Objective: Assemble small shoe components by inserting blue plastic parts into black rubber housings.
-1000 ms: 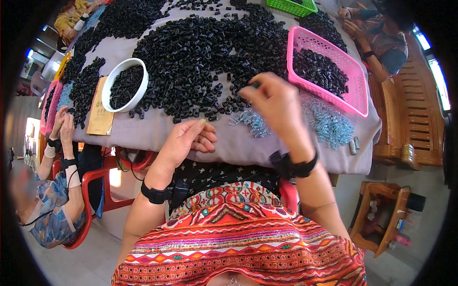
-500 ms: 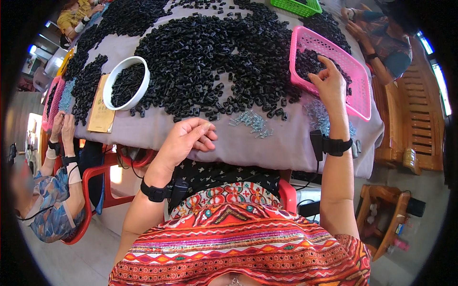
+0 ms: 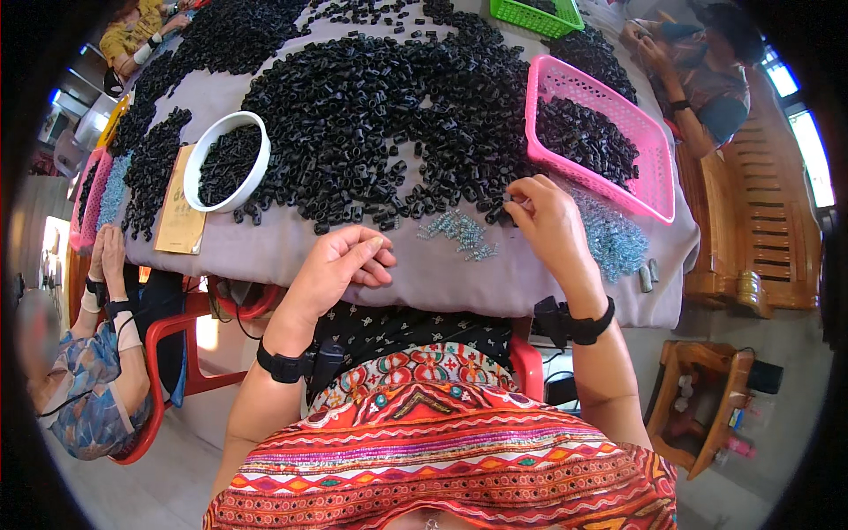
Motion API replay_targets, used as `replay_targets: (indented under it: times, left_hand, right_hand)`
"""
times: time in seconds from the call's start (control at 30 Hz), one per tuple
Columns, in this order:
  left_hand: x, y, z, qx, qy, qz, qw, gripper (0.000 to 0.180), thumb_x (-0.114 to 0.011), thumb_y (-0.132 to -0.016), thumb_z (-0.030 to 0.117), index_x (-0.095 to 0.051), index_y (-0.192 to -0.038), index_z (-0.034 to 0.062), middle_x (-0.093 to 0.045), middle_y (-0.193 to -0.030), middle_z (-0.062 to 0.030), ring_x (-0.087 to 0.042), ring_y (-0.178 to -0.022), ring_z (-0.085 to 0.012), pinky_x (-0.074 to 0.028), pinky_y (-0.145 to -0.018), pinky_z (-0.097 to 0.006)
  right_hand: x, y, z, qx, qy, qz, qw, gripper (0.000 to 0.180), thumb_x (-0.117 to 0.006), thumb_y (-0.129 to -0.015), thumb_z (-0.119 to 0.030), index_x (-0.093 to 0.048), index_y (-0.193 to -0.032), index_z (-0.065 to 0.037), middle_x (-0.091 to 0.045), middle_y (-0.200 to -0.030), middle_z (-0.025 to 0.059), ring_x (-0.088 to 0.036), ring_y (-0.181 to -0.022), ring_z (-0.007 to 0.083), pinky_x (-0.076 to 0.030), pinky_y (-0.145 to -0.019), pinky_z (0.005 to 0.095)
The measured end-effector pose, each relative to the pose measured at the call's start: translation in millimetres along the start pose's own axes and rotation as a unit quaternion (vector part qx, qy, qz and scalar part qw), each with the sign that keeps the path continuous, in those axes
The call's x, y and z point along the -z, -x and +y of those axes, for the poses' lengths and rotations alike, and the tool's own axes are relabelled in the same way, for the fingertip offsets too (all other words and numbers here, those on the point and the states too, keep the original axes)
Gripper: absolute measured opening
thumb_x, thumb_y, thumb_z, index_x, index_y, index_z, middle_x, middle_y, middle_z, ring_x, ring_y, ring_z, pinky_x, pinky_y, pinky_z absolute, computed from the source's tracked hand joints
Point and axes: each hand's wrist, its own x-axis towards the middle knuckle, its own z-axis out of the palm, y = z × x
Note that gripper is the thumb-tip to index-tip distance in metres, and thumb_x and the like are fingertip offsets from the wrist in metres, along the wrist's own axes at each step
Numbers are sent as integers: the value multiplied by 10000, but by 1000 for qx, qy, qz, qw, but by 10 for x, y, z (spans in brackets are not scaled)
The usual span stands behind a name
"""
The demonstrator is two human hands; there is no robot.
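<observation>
Over the table's near edge, my left hand [image 3: 347, 267] is closed, its fingers curled and its thumb laid along the index finger. Whatever it may hold is hidden. My right hand [image 3: 549, 225] is at the near edge of a big heap of small black plastic parts [image 3: 353, 124]. Its thumb and fingertips are pinched together; what is between them is too small to make out. Between my hands lies a small scatter of metal springs [image 3: 459, 234]. A larger pile of springs [image 3: 614, 243] is beside my right wrist.
A pink plastic basket [image 3: 667, 181] of black parts stands at the right, a green basket [image 3: 539, 19] behind it. At the left are a white round tub [image 3: 196, 168] of slim black pieces and a tan booklet [image 3: 179, 231]. Other people sit at the left and far right.
My right hand has come out from over the pink basket, moving left and nearer to me, and its fingers have closed to a pinch. My left hand has hardly moved.
</observation>
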Motion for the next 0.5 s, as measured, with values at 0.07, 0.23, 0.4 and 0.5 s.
replay_targets:
  times: [0.07,0.23,0.4,0.5]
  left_hand:
    - [-5,11,-7,-3,1,1,1000,242,-537,-1022,242,-631,-1083,27,-694,-943,-76,-685,-761,-119,-552,-665,-230]
    - [10,29,-27,-14,15,-3,1000,246,-541,-1021,247,-628,-1090,28,-692,-946,-74,-683,-765,-118,-548,-677,-233]
    - [19,26,-35,-12,9,-5,1000,235,-533,-1025,237,-631,-1090,33,-689,-950,-72,-682,-763,-114,-549,-664,-222]
    - [21,18,-68,-22,12,-6,1000,234,-533,-1025,236,-629,-1092,34,-688,-951,-74,-682,-765,-116,-552,-666,-228]
  right_hand:
    - [-72,-53,14,12,29,-12,999,152,-668,-815,-76,-650,-956,-23,-634,-908,154,-646,-846,370,-523,-745,437]
    - [-194,-141,1,28,60,-3,998,96,-642,-807,-68,-634,-900,-44,-623,-882,140,-635,-824,374,-520,-726,456]
    - [-228,-140,-24,33,82,-9,996,113,-629,-810,-70,-646,-919,-45,-625,-878,142,-639,-838,365,-526,-736,455]
    - [-223,-124,-32,16,70,-11,997,136,-626,-800,-71,-653,-931,-44,-630,-883,142,-640,-865,360,-526,-758,456]
